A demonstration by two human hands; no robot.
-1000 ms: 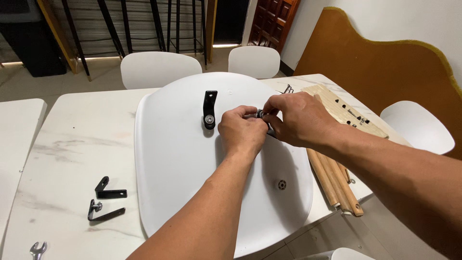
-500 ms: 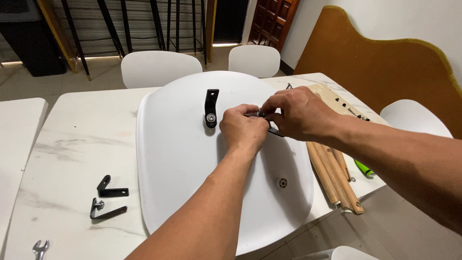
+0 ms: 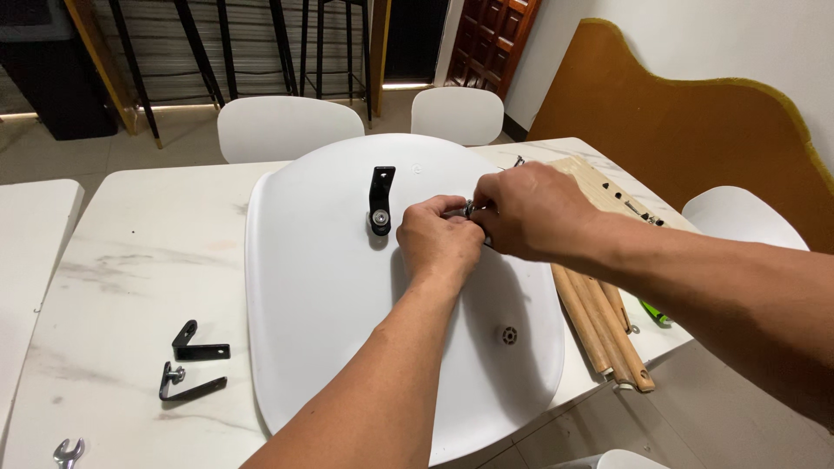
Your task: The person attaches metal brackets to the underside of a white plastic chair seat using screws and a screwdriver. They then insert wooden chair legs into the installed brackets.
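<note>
White seat shell (image 3: 347, 330) lies underside-up on the worktop (image 3: 130, 252) at frame centre. Both hands meet just right of its bolted black bracket (image 3: 380, 198): left hand (image 3: 439, 243) and right hand (image 3: 530, 213) each pinch one small metal fitting (image 3: 469, 208) between them.

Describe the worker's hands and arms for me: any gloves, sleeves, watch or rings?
Both are bare. The left hand and right hand wear no gloves, and no rings show. Both forearms are uncovered as far as the picture's edge, with no sleeve, watch or wristband in sight.
</note>
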